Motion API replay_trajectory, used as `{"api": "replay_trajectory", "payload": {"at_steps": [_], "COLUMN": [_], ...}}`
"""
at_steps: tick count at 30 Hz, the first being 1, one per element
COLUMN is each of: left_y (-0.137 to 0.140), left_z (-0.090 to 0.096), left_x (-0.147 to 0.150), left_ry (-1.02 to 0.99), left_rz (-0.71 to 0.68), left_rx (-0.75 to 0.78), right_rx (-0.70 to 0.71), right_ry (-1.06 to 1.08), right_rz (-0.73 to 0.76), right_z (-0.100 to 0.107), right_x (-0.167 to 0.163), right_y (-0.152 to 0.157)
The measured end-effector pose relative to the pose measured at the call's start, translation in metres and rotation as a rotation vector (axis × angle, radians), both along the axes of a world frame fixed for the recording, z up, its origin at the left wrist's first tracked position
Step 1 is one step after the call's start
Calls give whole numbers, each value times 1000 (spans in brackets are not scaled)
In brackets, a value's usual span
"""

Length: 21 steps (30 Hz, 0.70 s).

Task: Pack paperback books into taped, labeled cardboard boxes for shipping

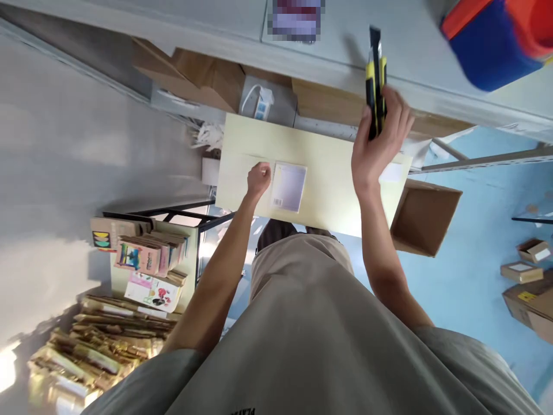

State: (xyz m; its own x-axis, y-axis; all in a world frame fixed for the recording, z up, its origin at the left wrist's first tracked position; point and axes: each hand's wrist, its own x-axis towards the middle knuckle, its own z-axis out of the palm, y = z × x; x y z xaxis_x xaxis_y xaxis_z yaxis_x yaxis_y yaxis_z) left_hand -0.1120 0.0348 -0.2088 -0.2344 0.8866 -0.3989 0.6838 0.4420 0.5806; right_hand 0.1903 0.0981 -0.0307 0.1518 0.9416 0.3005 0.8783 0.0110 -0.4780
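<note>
My right hand (383, 135) is closed around a black and yellow box cutter (375, 86), raised with its tip pointing toward the grey shelf edge. Lower down, my left hand (260, 176) is curled over the pale yellow table (332, 178), at the left side of a flat, pale lilac book-like packet (289, 187) with a barcode in its lower corner. Whether the curled fingers pinch anything, I cannot make out.
A grey shelf (194, 29) crosses the top, bearing a blue and red container (488, 49). An open cardboard box (425, 219) adjoins the table's right end. At left stand stacked books (142, 253) and wrapped bundles (99, 351). A power strip (261, 106) lies behind.
</note>
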Motion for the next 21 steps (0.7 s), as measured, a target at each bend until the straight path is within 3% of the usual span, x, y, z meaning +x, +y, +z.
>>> {"api": "replay_trajectory", "payload": {"at_steps": [3, 7, 10, 15, 21], "left_y": [-46, -70, -68, -47, -6], "left_z": [-32, -46, -50, -48, -42], "left_x": [-8, -1, -13, -55, -82], "left_ry": [45, 39, -18, 55, 25], "left_rz": [29, -56, -186, -492, -821], "left_rx": [-219, -185, -172, -12, 37], "right_rx": [-82, -203, -307, -519, -794], "right_ry": [29, 206, 296, 348, 172], "right_rz": [57, 32, -10, -57, -33], "right_z": [-41, -105, -145, -186, -195], "right_x": [-9, -33, -64, -138, -208], "right_y": [-73, -149, -182, -183, -137]}}
